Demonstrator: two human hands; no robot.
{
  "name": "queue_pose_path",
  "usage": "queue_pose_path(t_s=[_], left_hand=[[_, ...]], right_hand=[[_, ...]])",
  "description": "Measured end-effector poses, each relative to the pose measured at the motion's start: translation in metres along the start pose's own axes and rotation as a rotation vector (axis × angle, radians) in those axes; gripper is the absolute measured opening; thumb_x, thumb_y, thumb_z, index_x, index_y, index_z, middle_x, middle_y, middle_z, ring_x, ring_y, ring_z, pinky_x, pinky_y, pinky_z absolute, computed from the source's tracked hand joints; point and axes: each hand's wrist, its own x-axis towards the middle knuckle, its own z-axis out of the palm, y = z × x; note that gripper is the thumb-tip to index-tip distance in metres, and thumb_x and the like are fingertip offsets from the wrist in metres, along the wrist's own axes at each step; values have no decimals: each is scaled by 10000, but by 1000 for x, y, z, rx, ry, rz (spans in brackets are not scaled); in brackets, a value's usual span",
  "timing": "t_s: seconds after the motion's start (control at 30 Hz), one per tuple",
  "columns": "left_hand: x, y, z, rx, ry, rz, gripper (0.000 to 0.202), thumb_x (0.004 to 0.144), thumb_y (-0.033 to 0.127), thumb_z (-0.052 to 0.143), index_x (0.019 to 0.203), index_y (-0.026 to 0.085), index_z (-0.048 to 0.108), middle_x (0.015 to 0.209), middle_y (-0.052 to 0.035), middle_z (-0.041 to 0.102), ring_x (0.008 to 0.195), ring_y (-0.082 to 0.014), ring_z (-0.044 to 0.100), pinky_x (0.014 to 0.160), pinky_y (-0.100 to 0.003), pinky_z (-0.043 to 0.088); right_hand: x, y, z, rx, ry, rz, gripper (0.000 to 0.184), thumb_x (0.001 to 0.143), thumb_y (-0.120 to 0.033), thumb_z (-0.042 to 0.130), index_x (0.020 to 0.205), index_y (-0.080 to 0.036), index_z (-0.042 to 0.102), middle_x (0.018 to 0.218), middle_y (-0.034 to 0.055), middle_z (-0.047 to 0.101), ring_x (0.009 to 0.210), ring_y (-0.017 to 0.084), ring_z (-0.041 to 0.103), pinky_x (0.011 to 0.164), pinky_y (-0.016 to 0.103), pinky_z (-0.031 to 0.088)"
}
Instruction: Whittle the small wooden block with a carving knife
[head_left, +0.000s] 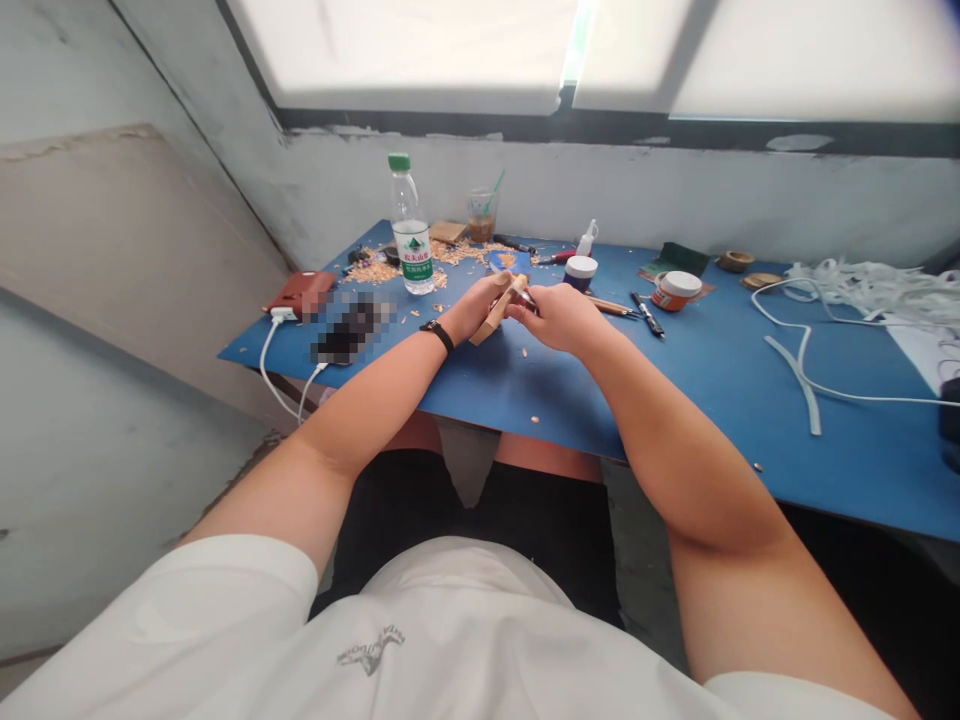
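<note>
My left hand point(480, 308), with a dark band on the wrist, is closed around a pale piece of wood point(495, 318). The wood is held tilted above the blue table, its lower end pointing towards me. From the right, my right hand point(559, 315) grips a carving knife point(531, 299) against the wood. Only a short bit of the knife shows between the fingers; its handle is mostly hidden in the palm. Behind the hands lies a small blue item point(510, 261) with shavings on it.
Wood shavings point(375, 268) surround a water bottle point(412, 245) and a drink cup point(481, 222). A brown case point(302, 293) and a cabled phone point(352, 332) lie left. Jars point(677, 290), a pen point(647, 314) and white strips point(862, 290) are right. The table edge point(555, 436) is near my lap.
</note>
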Motion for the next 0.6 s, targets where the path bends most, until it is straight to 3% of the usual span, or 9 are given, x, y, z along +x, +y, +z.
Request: queue_pose_path(t_s=[0.2, 0.37, 0.6], left_hand=[[-2, 4, 2, 54, 11, -13, 615, 1158, 811, 811, 1011, 214, 796, 823, 0, 742, 817, -178, 755, 853, -315, 620], [-3, 4, -2, 117, 23, 29, 446, 1201, 534, 765, 890, 214, 748, 801, -16, 705, 742, -163, 638, 768, -326, 543], [-10, 17, 3, 127, 45, 26, 526, 1149, 632, 870, 844, 235, 709, 715, 0, 633, 738, -192, 648, 759, -346, 541]], right_hand=[[0, 0, 1, -29, 7, -25, 559, 1363, -499, 504, 1566, -104, 844, 1390, 272, 940, 1150, 375, 839, 818, 395, 371], [0, 1, 2, -26, 11, 5, 562, 1375, -501, 519, 1538, -86, 860, 1405, 285, 932, 1132, 369, 821, 832, 403, 368], [3, 3, 8, -23, 50, 86, 653, 1370, -592, 532, 1536, -78, 898, 1397, 298, 935, 1116, 361, 813, 820, 394, 360]])
